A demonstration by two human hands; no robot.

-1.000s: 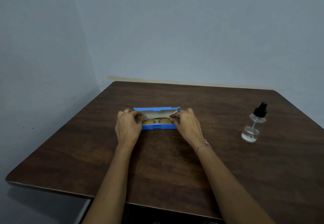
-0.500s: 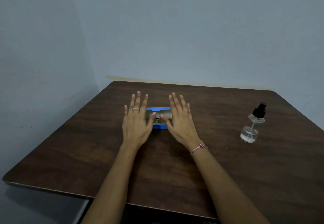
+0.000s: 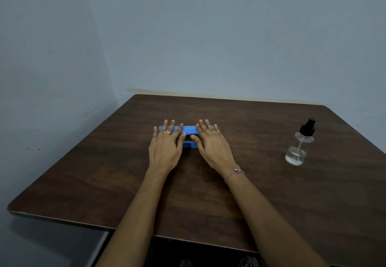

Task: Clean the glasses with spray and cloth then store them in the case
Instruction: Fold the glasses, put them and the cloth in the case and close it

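Note:
A blue glasses case (image 3: 189,129) lies on the dark wooden table (image 3: 208,193) with its lid nearly down; a dark gap shows between lid and base. My left hand (image 3: 166,145) lies flat with straight fingers on the case's left half. My right hand (image 3: 212,144) lies flat with straight fingers on its right half. Both thumbs sit at the front gap. The glasses are hidden inside the case. A clear spray bottle (image 3: 299,145) with a black nozzle stands at the right of the table, apart from both hands.
The table stands in a corner, with grey walls behind it and to its left. Its near edge (image 3: 62,218) runs below my forearms. No cloth is in view.
The case lid, open a second ago with the glasses showing, has come down. Both hands went from gripping the case's ends to lying flat on the lid.

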